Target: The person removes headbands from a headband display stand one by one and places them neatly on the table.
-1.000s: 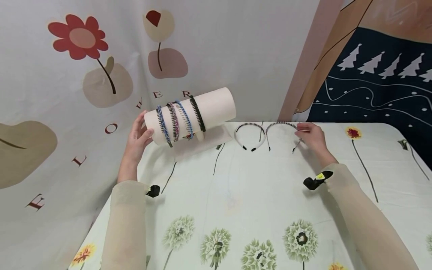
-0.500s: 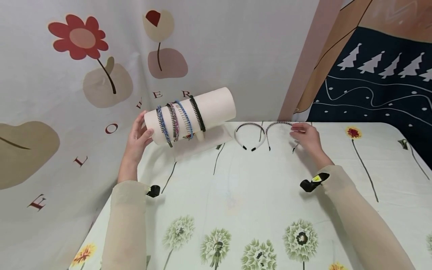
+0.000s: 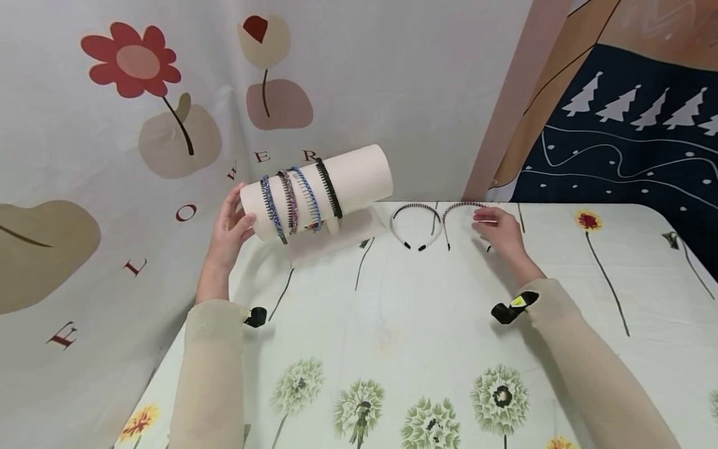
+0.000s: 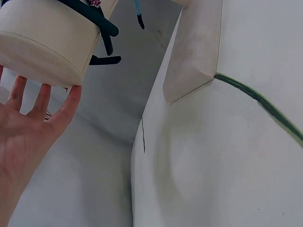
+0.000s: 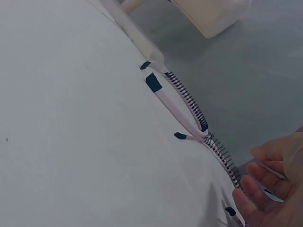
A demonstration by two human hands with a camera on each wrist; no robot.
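A cream padded roll (image 3: pixel 361 178) lies sideways on a stand with a flat base (image 3: pixel 359 237). Several toothed headbands (image 3: pixel 290 202) are slipped over it, in blue, pinkish, light blue and black. Spread fingertips of my left hand (image 3: pixel 223 224) press against the roll's left end, as the left wrist view also shows. Two pale toothed headbands with dark tips lie side by side on the table: one nearer the stand (image 3: pixel 416 206), the other (image 3: pixel 461 204) by my right hand (image 3: pixel 499 232). That hand holds nothing; its loosely bent fingers hover over the right headband's side, hiding part of it.
The table (image 3: pixel 404 299) wears a white cloth printed with flowers. Behind it hangs a pale flowered curtain (image 3: pixel 392 75), close to the roll's back. A dark cloth with white trees (image 3: pixel 634 156) hangs at the right.
My right hand has slid a little to the left along the right headband, fingers further over it. The left hand, the roll and both table headbands stay in place.
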